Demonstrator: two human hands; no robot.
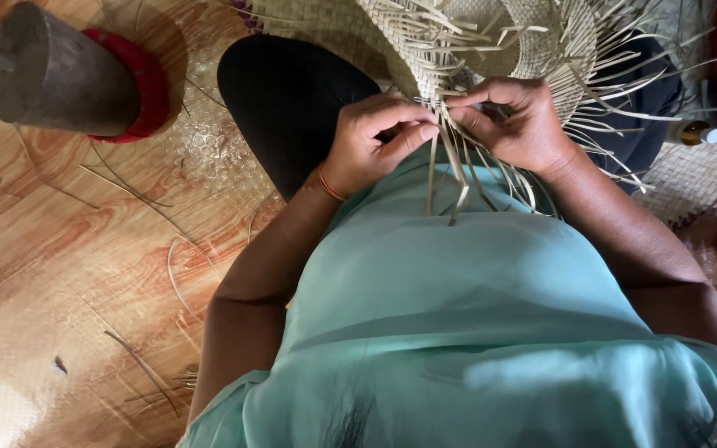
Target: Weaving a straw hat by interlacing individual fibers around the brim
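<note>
A woven straw piece with loose strips fringing its edge is seen at the upper centre of the frame, resting on the lap against a black-clad knee. Its edge is held by both hands: a strip is pinched between thumb and fingers of the left hand, at centre, and neighbouring strips are pinched by the curled fingers of the right hand, just to its right. Loose strips hang over a teal shirt. A dark wooden block on a red base is seen at upper left, on the wood-patterned floor.
</note>
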